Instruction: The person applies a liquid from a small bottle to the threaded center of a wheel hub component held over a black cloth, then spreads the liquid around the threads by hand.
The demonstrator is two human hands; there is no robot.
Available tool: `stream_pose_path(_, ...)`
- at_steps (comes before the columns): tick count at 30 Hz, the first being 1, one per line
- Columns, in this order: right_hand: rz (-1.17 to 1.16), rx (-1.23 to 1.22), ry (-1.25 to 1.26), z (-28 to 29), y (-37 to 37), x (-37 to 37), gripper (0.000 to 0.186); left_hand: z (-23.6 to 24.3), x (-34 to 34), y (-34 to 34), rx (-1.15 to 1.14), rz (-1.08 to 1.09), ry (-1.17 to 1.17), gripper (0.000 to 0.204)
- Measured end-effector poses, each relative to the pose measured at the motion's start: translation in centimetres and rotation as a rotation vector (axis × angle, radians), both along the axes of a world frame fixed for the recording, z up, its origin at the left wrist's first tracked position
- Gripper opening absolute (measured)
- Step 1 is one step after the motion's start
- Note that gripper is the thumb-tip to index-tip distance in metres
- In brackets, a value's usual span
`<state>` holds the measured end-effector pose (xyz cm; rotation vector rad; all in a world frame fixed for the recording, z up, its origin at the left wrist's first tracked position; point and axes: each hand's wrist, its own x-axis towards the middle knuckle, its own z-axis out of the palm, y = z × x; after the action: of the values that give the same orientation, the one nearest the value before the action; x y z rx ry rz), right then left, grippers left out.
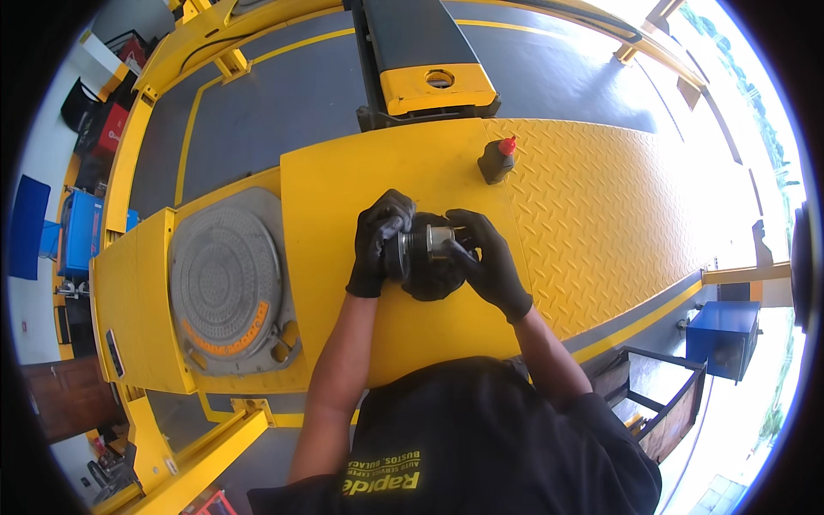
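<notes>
In front of me, above a yellow platform (335, 189), my two black-gloved hands hold a dark, ribbed round part with a silver metal sleeve (439, 240). My left hand (382, 236) grips its dark, wider end. On the other side my right hand (493, 264) has its thumb and fingers closed around the silver end. Just below the part sits a dark round object (436, 285), partly covered by the part and my hands; I cannot make out its kind. Beyond my right hand stands a small dark bottle (494, 165) with a red cap.
A grey round turntable plate (227, 275) is set into the platform on the left. Yellow diamond-tread plate (592, 206) continues to the right. A black and yellow lift beam (436, 86) lies ahead. Blue cabinet (723, 339) and black metal frame (661, 399) stand at lower right.
</notes>
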<state>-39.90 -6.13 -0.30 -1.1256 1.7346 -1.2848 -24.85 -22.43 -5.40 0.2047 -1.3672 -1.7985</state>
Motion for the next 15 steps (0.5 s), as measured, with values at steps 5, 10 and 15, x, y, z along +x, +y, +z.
stream_pose_path(5,0.168,-0.110,0.170,0.3,0.0,-0.4,0.038,0.1,0.1,0.1,-0.011,-0.014,0.067,0.021)
stream_pose_path(10,0.165,-0.374,0.547,1.4,0.2,-0.3,0.031,0.1,0.0,0.2,0.009,0.002,0.065,0.021)
stream_pose_path(15,0.143,0.233,-0.204,-1.0,0.0,-1.9,0.044,0.3,-0.1,0.2,-0.059,0.014,0.012,0.023)
